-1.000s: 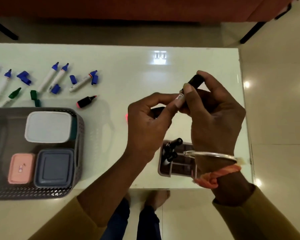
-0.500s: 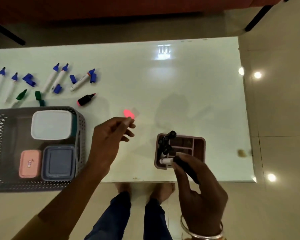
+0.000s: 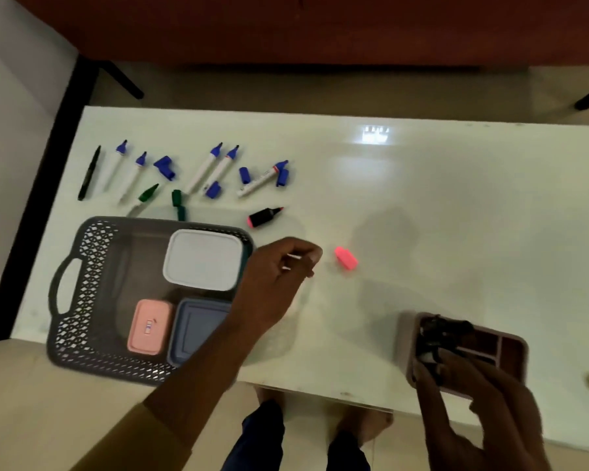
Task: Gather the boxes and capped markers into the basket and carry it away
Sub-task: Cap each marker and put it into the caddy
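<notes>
three boxes, the white box, pink box and blue-grey box, lie in the grey basket at 8 o'clock on the table, so that part appears done. no marker is in the basket. at 10 o'clock the blue-tipped markers and green marker lie uncapped among loose blue caps and a green cap. capping, loading and carrying are judged still to do. your left hand hovers with fingers loosely curled and nothing seen in them. the pink cap lies just beside it at 3 o'clock, not touching. its black highlighter lies near at 12 o'clock, tip bare. your right hand covers the dark markers in the organiser tray at 5 o'clock; blur hides whether it grips one.
</notes>
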